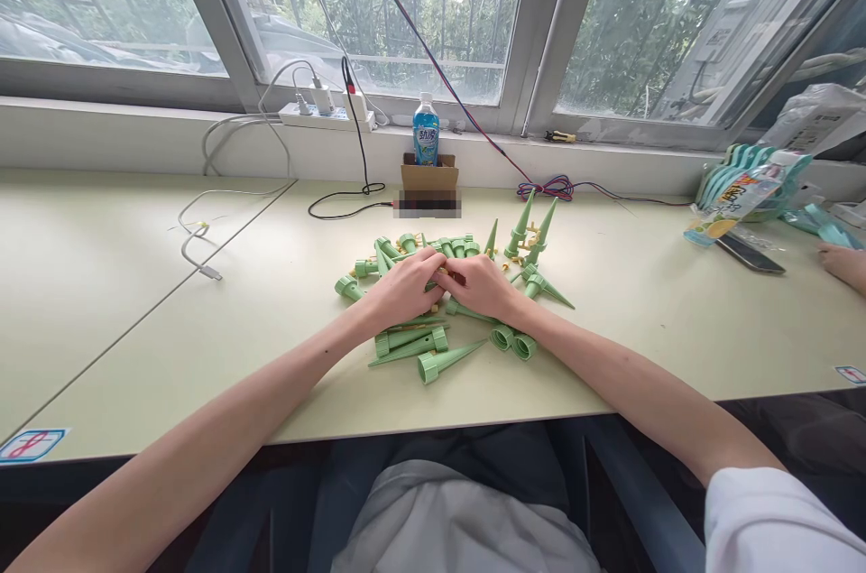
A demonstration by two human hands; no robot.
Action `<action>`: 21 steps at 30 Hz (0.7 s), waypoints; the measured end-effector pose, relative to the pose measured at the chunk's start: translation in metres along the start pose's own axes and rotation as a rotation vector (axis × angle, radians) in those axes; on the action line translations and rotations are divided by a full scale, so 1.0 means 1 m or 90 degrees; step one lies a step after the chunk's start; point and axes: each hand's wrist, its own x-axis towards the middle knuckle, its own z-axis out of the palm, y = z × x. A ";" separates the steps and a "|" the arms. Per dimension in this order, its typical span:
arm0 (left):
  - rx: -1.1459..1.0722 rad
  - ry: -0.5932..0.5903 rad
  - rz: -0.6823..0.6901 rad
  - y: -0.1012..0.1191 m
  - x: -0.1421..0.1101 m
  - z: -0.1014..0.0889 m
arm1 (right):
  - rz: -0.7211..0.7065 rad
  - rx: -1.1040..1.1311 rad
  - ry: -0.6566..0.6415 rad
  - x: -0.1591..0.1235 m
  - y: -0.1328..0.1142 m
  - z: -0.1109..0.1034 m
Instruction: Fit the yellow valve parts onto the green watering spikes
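My left hand [408, 286] and my right hand [482, 284] meet over a pile of green plastic watering spikes. Their fingertips are closed together around a green watering spike [430, 285], mostly hidden by the fingers. Nearest me lies a loose watering spike [433, 365], its tapered tip pointing right. Two more spikes [411, 344] rest side by side left of it. By my right wrist, two hollow threaded caps [512, 341] face me. Several spikes stand upright behind my right hand, such as this spike [520, 226]. Small yellow valve pieces [512, 264] are scattered among them.
A blue drink bottle [426, 133] stands at a small cardboard box [429, 174] by the window. Cables [548, 187] and a power strip [328, 115] line the back. Right are a phone [750, 254], a tilted bottle [737, 197] and another person's hand [843, 264].
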 end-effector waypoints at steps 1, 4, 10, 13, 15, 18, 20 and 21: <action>-0.001 0.000 0.000 0.000 0.000 0.000 | -0.001 0.004 0.002 0.000 0.000 0.000; -0.006 -0.003 -0.003 0.001 0.000 -0.001 | 0.000 0.013 -0.001 0.000 0.000 0.000; -0.003 -0.009 -0.005 0.001 0.000 -0.001 | -0.007 0.002 -0.007 0.000 0.001 0.001; -0.009 -0.009 0.001 0.000 0.000 0.000 | -0.005 -0.002 -0.008 0.000 0.001 0.001; -0.011 -0.008 0.002 -0.001 0.000 0.000 | -0.004 -0.001 -0.004 0.000 0.001 0.001; -0.009 -0.007 -0.001 0.000 0.000 0.000 | -0.009 0.004 0.002 0.000 0.001 0.001; -0.008 -0.010 -0.002 0.000 0.000 -0.001 | -0.010 0.003 0.002 0.000 0.001 0.001; -0.007 -0.009 -0.003 0.001 0.000 -0.001 | -0.010 0.002 0.002 -0.001 0.001 0.001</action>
